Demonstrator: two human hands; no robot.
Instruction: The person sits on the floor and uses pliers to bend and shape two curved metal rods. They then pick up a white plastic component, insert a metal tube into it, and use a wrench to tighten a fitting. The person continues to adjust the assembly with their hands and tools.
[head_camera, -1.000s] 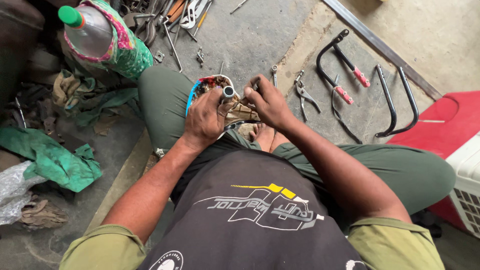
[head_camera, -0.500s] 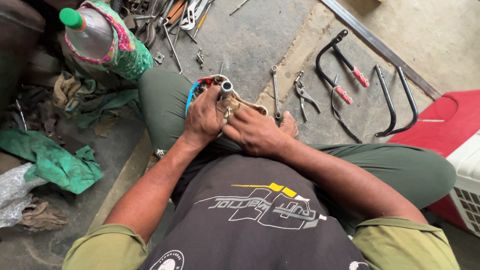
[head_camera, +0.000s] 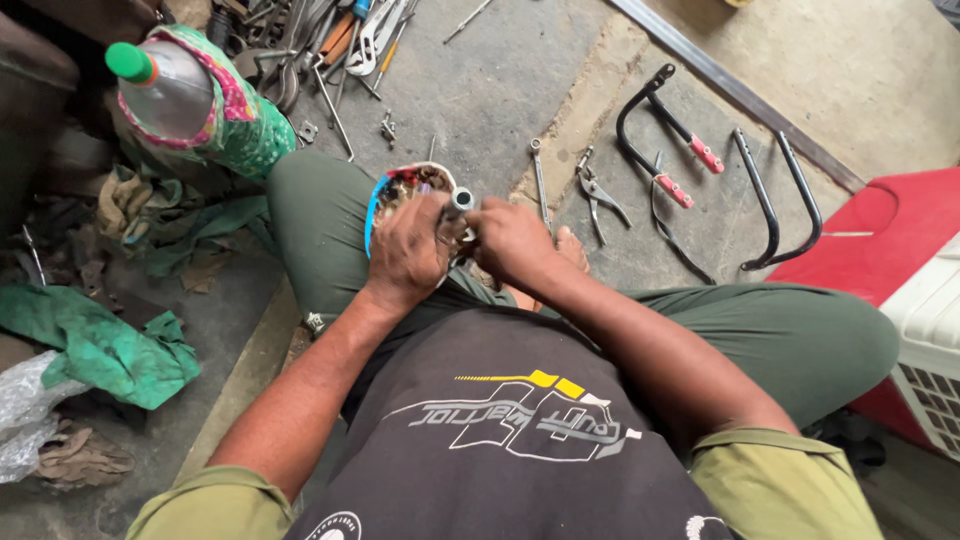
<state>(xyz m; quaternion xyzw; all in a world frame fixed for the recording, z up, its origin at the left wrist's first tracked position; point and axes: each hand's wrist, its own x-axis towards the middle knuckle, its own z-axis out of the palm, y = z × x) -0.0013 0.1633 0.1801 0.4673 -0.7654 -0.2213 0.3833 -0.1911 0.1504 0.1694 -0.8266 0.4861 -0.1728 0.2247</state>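
A round motor part (head_camera: 405, 190), its face crowded with coppery windings and a blue wire along its rim, rests on the person's knee. The left hand (head_camera: 408, 255) is curled around its near edge, gripping it. Just beside the part, the right hand (head_camera: 515, 240) pinches a small shiny metal cylinder (head_camera: 461, 200) at its side. Beyond the part, grey pliers (head_camera: 598, 192) and a thin spanner (head_camera: 540, 180) lie on rough concrete.
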